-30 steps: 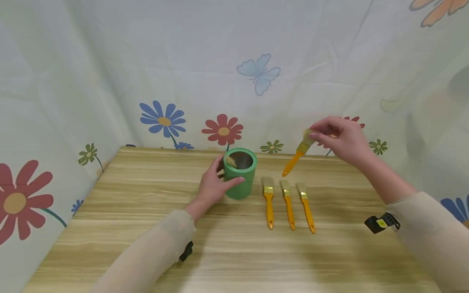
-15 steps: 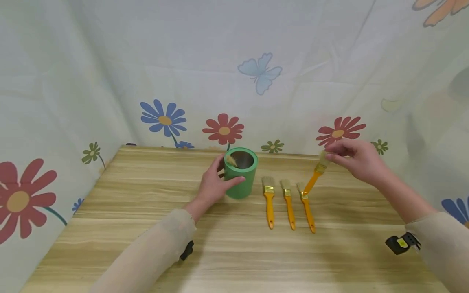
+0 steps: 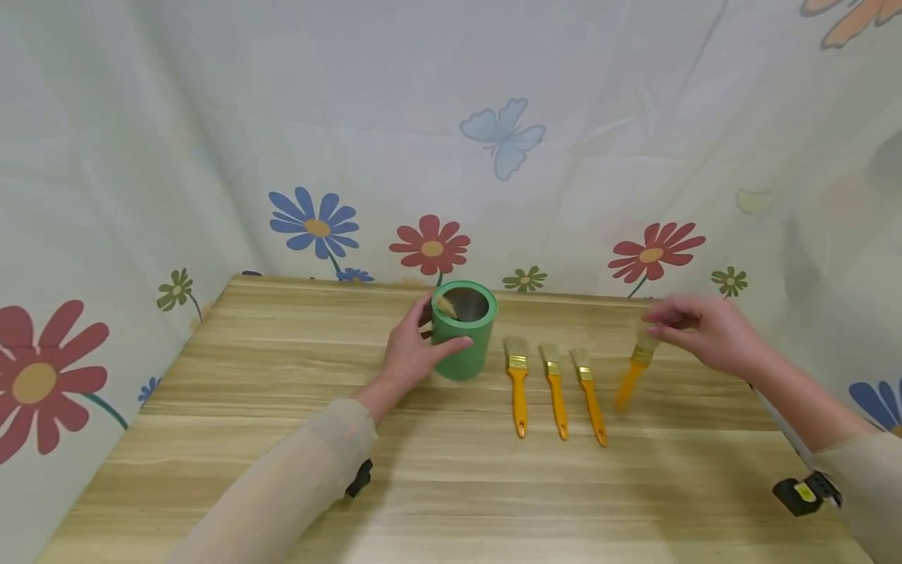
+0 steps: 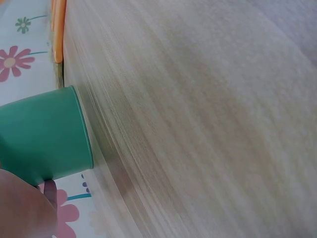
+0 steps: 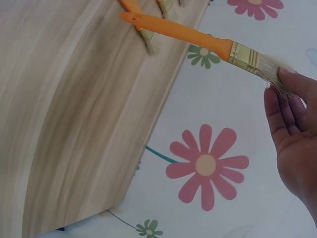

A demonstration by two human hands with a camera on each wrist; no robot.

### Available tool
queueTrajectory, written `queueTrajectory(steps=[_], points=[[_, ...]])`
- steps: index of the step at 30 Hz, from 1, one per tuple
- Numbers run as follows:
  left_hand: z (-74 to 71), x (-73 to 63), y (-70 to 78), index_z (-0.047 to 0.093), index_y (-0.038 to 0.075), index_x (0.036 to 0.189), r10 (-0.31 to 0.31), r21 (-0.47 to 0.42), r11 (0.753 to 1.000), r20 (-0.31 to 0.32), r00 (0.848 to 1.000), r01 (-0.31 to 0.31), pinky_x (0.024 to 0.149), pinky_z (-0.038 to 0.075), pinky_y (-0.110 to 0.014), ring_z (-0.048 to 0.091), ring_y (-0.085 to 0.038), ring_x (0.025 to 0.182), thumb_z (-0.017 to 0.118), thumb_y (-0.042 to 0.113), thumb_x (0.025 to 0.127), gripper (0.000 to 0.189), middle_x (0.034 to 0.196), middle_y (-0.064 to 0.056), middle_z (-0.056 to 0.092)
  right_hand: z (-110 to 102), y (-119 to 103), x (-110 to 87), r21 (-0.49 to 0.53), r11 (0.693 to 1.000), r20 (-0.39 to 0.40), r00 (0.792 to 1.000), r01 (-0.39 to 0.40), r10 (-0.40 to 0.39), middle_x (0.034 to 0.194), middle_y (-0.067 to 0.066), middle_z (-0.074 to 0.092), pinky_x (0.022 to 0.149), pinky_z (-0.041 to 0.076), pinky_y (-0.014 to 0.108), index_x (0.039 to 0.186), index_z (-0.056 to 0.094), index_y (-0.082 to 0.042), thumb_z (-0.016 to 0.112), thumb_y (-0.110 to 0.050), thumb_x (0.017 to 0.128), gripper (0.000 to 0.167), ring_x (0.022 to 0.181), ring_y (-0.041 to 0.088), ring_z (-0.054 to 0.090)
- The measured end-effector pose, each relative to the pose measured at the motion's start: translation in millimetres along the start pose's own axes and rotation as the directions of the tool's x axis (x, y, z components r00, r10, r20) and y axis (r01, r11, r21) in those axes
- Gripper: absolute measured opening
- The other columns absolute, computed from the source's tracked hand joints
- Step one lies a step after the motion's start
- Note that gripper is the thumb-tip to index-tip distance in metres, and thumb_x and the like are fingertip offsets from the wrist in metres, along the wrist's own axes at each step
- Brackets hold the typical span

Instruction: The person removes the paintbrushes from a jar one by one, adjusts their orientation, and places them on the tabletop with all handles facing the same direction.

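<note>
My left hand (image 3: 414, 351) grips the side of a green can (image 3: 461, 356) standing on the table, thumb across its front. Inside the can, pale bristles (image 3: 446, 307) show near the left of the rim; whatever lies below them is hidden. My right hand (image 3: 705, 333) pinches a paintbrush (image 3: 637, 360) by its bristles, orange handle hanging down and leftward. In the right wrist view, thumb and fingertips close on the bristle end of that paintbrush (image 5: 198, 39). Left of it lie a wide paintbrush (image 3: 517, 384), a middle paintbrush (image 3: 553, 388) and a right-hand paintbrush (image 3: 589, 392), bristles pointing away from me.
The wood-grain table (image 3: 451, 493) ends at the back against a white curtain (image 3: 352, 117) printed with flowers and a butterfly. The curtain also hangs at both sides. A black wrist camera (image 3: 806, 492) sits by the right sleeve.
My right hand has carried the paintbrush rightward and down, from above the table's back to beside the row of brushes. The left hand and the can stay where they were.
</note>
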State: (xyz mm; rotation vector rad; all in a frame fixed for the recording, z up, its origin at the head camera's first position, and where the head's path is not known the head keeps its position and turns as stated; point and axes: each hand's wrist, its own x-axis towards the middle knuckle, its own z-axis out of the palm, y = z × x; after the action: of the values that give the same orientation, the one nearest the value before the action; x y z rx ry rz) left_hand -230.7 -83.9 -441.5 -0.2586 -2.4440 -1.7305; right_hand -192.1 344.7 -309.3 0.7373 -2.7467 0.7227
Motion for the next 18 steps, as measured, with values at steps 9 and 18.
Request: queueTrajectory(steps=[9,18], points=[[0.4,0.4,-1.4,0.045,0.03,0.158,-0.008,0.002,1.0,0.005,1.0,0.008,0.115,0.051,-0.047,0.056,-0.022,0.134,0.094,0.042,0.084,0.09,0.145,0.004,0.059,4.3,16.5,-9.5,0.005,0.999,0.094,0.995,-0.039,0.039,0.095,-0.001,0.075,0.07,0.059,0.017,0.108,0.079,-0.006,0.082,-0.002,0.093,0.016,0.079,0.003,0.066],[-0.7,-0.1,-0.9,0.045,0.031,0.158,-0.016,-0.005,1.0,0.006,1.0,0.016,0.116,0.05,-0.049,0.056,-0.023,0.135,0.093,0.043,0.084,0.089,0.146,0.005,0.058,17.8,27.0,-4.7,0.01,0.996,0.159,0.983,-0.091,0.088,0.093,-0.002,0.073,0.071,0.059,0.02,0.108,0.078,-0.006,0.08,-0.006,0.096,0.013,0.08,0.011,0.064]])
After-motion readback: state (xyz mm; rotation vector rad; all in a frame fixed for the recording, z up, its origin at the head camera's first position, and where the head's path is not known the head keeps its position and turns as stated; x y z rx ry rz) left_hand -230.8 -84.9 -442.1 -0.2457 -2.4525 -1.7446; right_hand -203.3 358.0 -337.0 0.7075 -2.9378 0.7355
